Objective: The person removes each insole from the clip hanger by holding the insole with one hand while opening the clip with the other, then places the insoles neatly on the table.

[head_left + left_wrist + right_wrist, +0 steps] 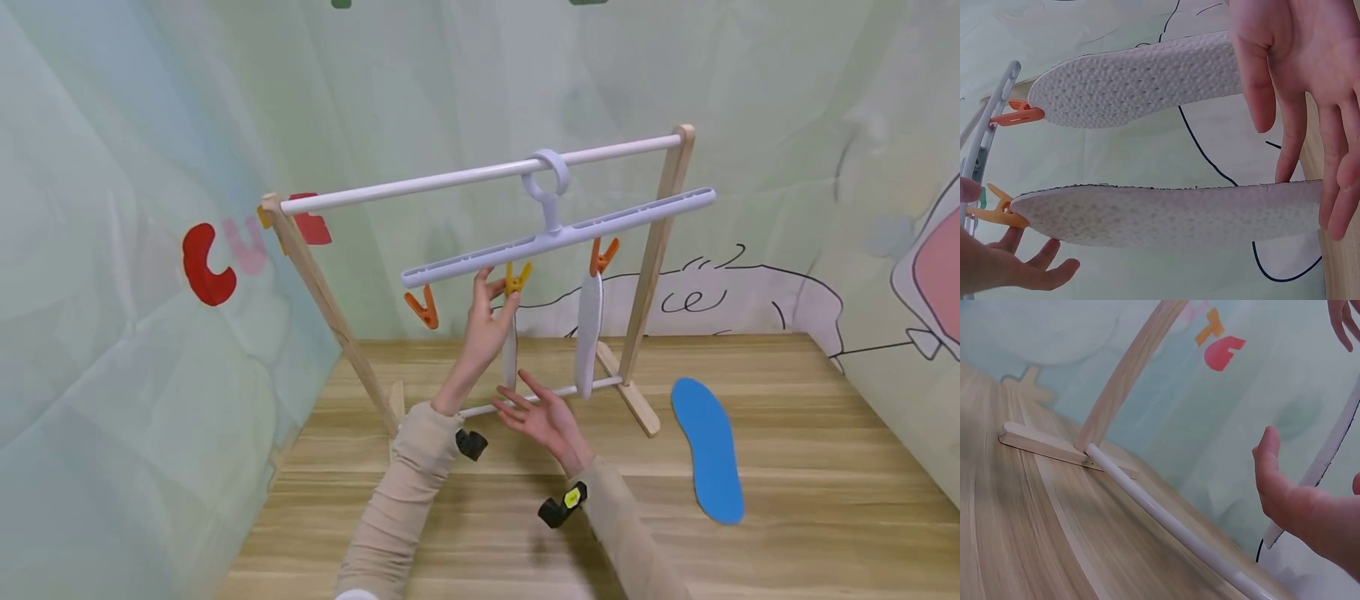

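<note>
A pale lavender hanger (pixel 622 221) hooks over the white top bar of a wooden rack. From its middle a yellow clothespin (pixel 515 278) holds a white insole (pixel 1166 215) with a dimpled surface, hanging lengthwise down. My left hand (pixel 489 327) is beside this clothespin, fingers spread and loosely bent, thumb close to it. Below, my right hand (pixel 547 421) is palm up with its fingers extended, near the insole's lower end; contact there is unclear. Another white insole (pixel 589 333) hangs from an orange clothespin (pixel 603 257) farther right.
An orange clothespin (pixel 423 308) hangs at the hanger's left end with nothing in it. A blue insole (pixel 708 450) lies on the wooden table (pixel 825 467) right of the rack. Wooden posts (pixel 330 308) and a low white crossbar (pixel 1166 528) frame the work. Printed curtains stand behind.
</note>
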The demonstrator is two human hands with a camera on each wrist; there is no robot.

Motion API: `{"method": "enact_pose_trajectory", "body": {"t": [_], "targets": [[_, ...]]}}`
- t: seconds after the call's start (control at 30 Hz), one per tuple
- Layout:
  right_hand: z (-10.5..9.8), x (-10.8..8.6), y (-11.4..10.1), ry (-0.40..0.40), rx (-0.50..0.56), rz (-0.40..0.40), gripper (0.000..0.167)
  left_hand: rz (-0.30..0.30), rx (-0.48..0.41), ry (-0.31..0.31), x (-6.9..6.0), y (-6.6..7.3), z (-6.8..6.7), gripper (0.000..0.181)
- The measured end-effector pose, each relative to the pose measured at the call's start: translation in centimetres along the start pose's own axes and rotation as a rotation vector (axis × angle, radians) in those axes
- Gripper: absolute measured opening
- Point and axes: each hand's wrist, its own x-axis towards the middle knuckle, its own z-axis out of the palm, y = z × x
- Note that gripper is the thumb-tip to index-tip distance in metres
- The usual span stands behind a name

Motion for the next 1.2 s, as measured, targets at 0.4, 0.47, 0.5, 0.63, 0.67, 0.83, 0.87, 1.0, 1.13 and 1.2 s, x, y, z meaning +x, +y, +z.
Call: {"method": "enact_pose_trajectory", "body": {"t": [0.4,0.47,0.5,0.63,0.67,0.83,0.87,1.0,1.13,1.2], "targets": [[-0.1,0.8,0.4,0.003,0.119,-0.015,0.039,0.090,0.050,0.021,-0.1,-0.3,0.0,0.051],[0.0,0.8,0.4,0.008,0.141,-0.014,0.034,0.104,0.055,0.023,-0.1,-0.3,0.0,0.051],[0.0,0.9,0.4,0.007,0.151,-0.011,0.032,0.110,0.056,0.024,-0.1,-0.2,0.0,0.051],[-0.2,1.0,0.4,0.019,0.170,0.013,0.021,0.133,0.067,0.033,-0.1,-0.2,0.0,0.051],[-0.3,1.0,0.4,0.020,0.167,0.016,0.021,0.139,0.070,0.034,-0.1,-0.2,0.0,0.051],[-0.9,1.1,0.5,0.054,0.137,0.019,0.028,0.144,0.076,0.036,-0.1,-0.3,0.0,0.053],[-1.1,1.1,0.6,0.061,0.130,0.015,0.028,0.142,0.080,0.036,-0.1,-0.3,0.0,0.053],[-1.6,1.0,0.7,0.091,0.127,-0.002,0.025,0.137,0.100,0.039,-0.1,-0.3,0.0,0.057],[-1.7,0.7,0.9,0.111,0.114,-0.026,0.023,0.123,0.129,0.047,-0.1,-0.2,0.0,0.060],[-1.7,0.5,0.9,0.118,0.103,-0.037,0.022,0.118,0.146,0.053,-0.1,-0.2,0.0,0.061]]}}
